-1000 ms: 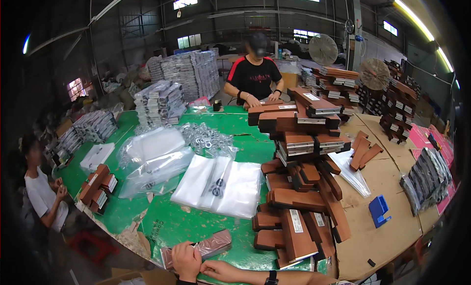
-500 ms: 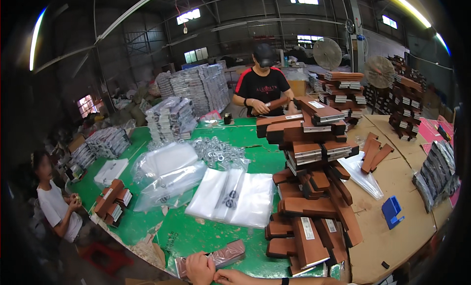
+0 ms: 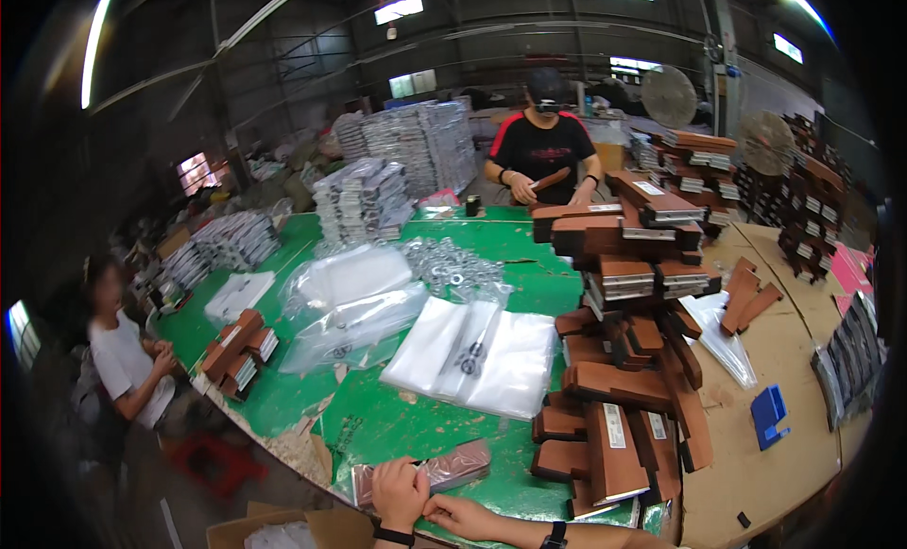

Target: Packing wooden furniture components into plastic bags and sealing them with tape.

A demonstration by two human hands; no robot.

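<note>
A flat brown box in a clear plastic bag (image 3: 444,470) lies at the near edge of the green table (image 3: 378,417). My left hand (image 3: 400,492) rests over the bag's near side with curled fingers, a dark band on its wrist. My right hand (image 3: 455,513) comes in from the lower right, touching the left hand, its fingers closed at the bag's near edge. A loose heap of brown boxes with white labels (image 3: 614,426) lies just to the right of both hands.
A tall stack of brown boxes (image 3: 642,256) stands mid-table. Empty clear bags (image 3: 472,351), filled bags (image 3: 345,299) and metal hardware (image 3: 449,264) lie behind. One person (image 3: 543,147) works across the table; another (image 3: 123,355) sits at left. A blue item (image 3: 770,415) lies on cardboard.
The view has tilted upward, so my hands and the bagged box now sit lower in the picture. Both hands stay on the bag. The person across has lifted a brown piece.
</note>
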